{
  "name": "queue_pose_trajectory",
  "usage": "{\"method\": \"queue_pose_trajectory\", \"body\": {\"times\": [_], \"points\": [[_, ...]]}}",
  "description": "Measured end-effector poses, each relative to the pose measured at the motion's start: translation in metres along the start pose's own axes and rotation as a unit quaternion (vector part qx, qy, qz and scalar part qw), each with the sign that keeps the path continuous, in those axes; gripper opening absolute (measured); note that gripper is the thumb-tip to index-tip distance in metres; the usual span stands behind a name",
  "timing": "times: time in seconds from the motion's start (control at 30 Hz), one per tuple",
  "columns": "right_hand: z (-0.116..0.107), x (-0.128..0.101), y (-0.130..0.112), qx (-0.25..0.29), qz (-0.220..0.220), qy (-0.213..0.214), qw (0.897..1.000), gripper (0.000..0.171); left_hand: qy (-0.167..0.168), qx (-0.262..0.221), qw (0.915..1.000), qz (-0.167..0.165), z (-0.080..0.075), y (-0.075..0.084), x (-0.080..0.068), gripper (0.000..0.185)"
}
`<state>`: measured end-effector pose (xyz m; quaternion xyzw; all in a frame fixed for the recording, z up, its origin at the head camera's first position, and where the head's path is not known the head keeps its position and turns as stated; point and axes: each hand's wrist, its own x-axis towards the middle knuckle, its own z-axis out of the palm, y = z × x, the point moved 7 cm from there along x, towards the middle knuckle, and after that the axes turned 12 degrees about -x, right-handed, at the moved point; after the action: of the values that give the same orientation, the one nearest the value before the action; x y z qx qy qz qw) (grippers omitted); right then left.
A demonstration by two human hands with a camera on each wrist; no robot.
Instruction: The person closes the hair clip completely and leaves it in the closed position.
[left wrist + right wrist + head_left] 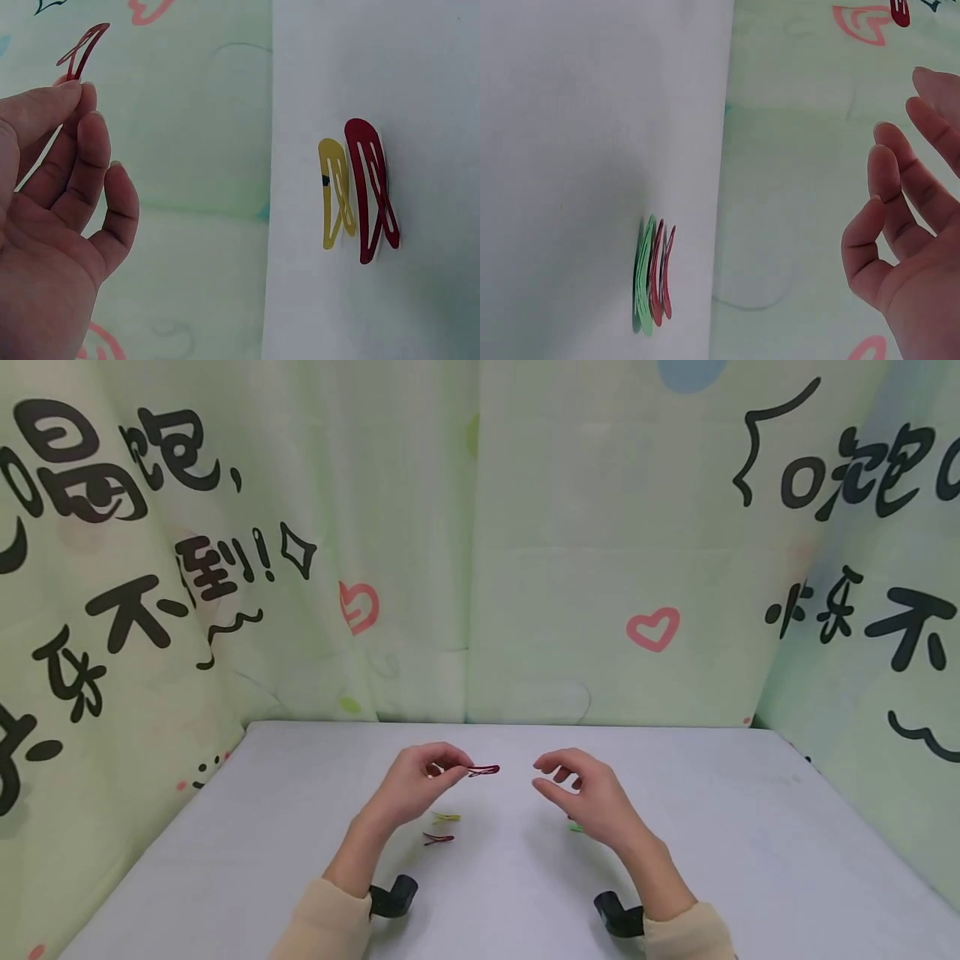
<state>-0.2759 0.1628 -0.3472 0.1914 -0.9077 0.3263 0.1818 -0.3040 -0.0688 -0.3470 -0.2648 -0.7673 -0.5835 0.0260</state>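
Observation:
My left hand (420, 781) pinches one end of a dark red snap hair clip (483, 770) between thumb and forefinger, held above the table; the same held clip (82, 51) shows past the left fingertips (79, 97) in the left wrist view. My right hand (573, 785) hovers a short way to the right of it, fingers loosely curled, holding nothing. On the table below the left hand lie a yellow clip (447, 817) and a red clip (438, 839), side by side (336, 193) (371, 189). Under the right hand lies a small pile of green and red clips (651, 274).
The grey table (750, 827) is walled on three sides by pale green curtains (525, 543) printed with black characters and pink hearts. A green clip edge (574, 827) peeks out beside my right wrist. Black wrist camera mounts (393, 897) sit near the front edge.

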Motion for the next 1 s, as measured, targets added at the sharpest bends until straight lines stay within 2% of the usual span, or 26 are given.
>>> {"method": "queue_pose_trajectory", "body": {"times": [0.3, 0.6, 1.0], "points": [[0.008, 0.005, -0.020, 0.021, -0.031, 0.015, 0.999, 0.018, 0.006, -0.013, 0.9999, -0.006, 0.007, 0.006, -0.003, 0.009], [0.012, 0.007, -0.030, 0.033, -0.047, 0.020, 0.998, 0.014, 0.002, -0.018, 0.9998, 0.006, 0.014, 0.012, -0.004, 0.009], [0.011, 0.006, -0.028, 0.021, -0.036, 0.035, 0.999, 0.012, -0.007, -0.070, 0.9975, 0.008, 0.022, 0.009, -0.004, 0.013]]}}
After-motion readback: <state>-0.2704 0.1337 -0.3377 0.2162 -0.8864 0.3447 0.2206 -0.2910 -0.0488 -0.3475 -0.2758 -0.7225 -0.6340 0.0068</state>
